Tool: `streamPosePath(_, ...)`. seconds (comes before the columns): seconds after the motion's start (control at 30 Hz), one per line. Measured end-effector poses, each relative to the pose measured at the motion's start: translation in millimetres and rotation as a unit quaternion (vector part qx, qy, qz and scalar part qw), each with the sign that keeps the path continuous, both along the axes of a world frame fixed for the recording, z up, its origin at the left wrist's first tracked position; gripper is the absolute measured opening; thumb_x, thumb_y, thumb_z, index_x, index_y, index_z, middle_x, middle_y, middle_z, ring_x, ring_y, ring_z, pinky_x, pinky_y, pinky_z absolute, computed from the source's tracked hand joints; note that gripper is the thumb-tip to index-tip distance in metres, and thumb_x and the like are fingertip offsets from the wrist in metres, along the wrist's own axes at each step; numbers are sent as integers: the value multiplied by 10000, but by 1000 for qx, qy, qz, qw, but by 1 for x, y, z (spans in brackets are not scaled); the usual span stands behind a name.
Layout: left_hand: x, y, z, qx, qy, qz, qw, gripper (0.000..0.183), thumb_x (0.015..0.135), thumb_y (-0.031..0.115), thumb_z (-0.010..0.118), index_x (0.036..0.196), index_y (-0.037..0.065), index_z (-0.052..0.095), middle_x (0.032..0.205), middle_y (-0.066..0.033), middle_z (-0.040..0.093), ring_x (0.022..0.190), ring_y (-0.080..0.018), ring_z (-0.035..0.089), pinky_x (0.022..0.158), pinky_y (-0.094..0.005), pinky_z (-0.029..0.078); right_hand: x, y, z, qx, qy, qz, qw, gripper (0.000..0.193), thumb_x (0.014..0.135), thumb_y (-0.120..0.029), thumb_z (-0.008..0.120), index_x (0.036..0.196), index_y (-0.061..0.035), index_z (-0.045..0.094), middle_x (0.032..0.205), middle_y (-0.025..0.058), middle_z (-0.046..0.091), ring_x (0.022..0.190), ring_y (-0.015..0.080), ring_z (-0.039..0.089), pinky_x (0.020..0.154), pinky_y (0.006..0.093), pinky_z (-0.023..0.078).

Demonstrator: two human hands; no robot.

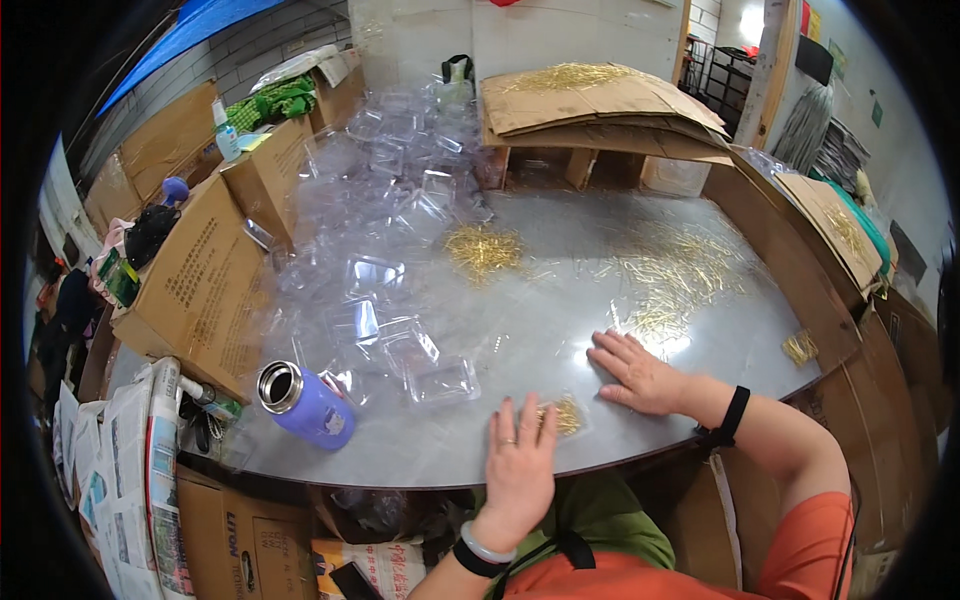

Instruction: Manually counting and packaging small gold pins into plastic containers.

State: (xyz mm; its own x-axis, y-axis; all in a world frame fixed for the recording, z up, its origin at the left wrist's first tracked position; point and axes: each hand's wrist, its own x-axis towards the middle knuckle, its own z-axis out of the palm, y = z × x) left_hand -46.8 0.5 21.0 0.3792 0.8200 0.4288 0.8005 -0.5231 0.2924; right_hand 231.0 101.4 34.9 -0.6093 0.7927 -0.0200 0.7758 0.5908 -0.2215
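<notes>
Counter (560, 310): 1, grey. Left hand (520, 460): 1, palm down, fingers extended at the left edge of a clear tray (586, 410) that holds thin gold pieces (566, 417). Right hand (642, 376): 1, palm down, fingers spread, just beyond that tray and to its right. Gold pile (483, 253): 1, mid-counter; a loose gold scatter (665, 285) spreads to its right. Clear plastic trays (385, 215): many, heaped along the left. Purple bottle (325, 408): 1, uncapped, stands front left. Cardboard sheets (540, 113): stacked at back, bearing further gold pieces.
</notes>
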Motion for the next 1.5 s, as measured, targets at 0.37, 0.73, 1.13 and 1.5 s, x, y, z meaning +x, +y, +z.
streamPosePath(0.37,-10,10,1,19,-59,62,996,521,909,29,615,1422,3,528,1470,-264,442,1378,-475,394,1175,-533,336,-6,-69,-14,114,2,-68,991,651,1021,-540,477,1518,-120,456,1595,173,392,1490,437,301,1208,601,217)
streamPosePath(0.73,10,-31,-8,8,-138,-49,989,378,874,52,703,1232,-33,615,1218,-202,595,1125,-408,564,977,-485,475,-4,-53,-20,104,175,-82,976,411,961,-210,654,1324,-32,581,1464,181,525,1410,399,437,1178,489,359)
streamPosePath(1.13,46,2,-4,-18,75,-47,996,763,981,419,620,1430,-161,411,1506,-332,395,1416,-474,372,1181,-569,283,10,-56,-16,90,226,-59,968,404,885,-139,703,1273,-58,621,1409,159,570,1352,404,490,1133,504,404)
streamPosePath(1.5,45,4,2,-61,111,-58,990,818,980,483,592,1457,-150,392,1538,-330,366,1457,-466,335,1198,-589,242,-1,-91,-3,130,128,-112,977,522,942,-346,678,1374,-78,562,1460,171,507,1408,414,407,1194,536,306)
